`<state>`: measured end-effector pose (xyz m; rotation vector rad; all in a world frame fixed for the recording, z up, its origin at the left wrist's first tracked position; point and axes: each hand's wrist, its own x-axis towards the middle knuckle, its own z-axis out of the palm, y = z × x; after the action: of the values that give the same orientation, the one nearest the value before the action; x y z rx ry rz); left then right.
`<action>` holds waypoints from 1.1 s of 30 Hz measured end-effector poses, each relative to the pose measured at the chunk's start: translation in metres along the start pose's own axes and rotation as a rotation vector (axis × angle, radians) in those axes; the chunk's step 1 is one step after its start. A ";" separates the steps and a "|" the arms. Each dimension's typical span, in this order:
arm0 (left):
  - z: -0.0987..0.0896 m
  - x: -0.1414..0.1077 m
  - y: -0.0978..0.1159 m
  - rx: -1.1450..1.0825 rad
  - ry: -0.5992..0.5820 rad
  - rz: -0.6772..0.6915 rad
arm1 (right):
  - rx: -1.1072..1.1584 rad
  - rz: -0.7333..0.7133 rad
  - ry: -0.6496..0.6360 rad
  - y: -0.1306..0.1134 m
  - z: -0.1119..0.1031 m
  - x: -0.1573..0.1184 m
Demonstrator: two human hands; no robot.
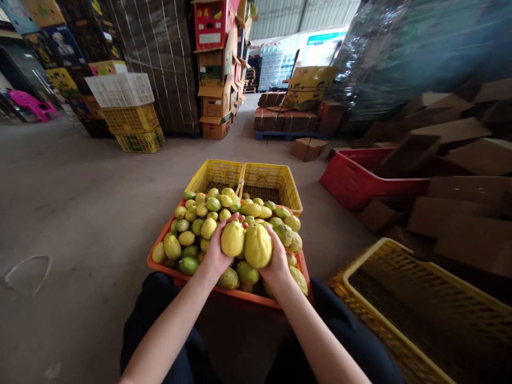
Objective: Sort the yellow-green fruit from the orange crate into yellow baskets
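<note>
An orange crate (157, 263) stands on the floor between my knees, heaped with several yellow and green lemons (208, 228). My left hand (216, 250) grips a yellow lemon (232, 238) just above the heap. Beside it, my right hand (277, 260) holds a larger yellow lemon (257, 246). The two held lemons touch each other at the near side of the crate.
Two yellow crates (272, 184) stand just beyond the orange one. Another yellow crate (420, 306) lies at my right, a red crate (360, 178) and cardboard boxes (460, 160) behind it. Stacked crates (130, 114) and tall box piles (216, 69) line the far side of the concrete floor.
</note>
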<state>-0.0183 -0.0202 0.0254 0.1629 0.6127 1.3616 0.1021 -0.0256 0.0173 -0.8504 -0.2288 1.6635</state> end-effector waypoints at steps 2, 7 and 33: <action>0.000 0.002 0.000 -0.058 0.051 -0.010 | 0.014 0.066 -0.005 0.000 0.000 0.002; -0.005 0.012 -0.003 -0.140 0.218 -0.096 | 0.051 0.185 0.071 -0.004 0.001 0.005; -0.005 -0.012 0.018 0.051 -0.070 -0.103 | -0.256 -0.011 -0.331 -0.027 -0.018 -0.005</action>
<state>-0.0369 -0.0285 0.0329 0.2168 0.5897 1.2365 0.1346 -0.0278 0.0220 -0.7546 -0.6855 1.7836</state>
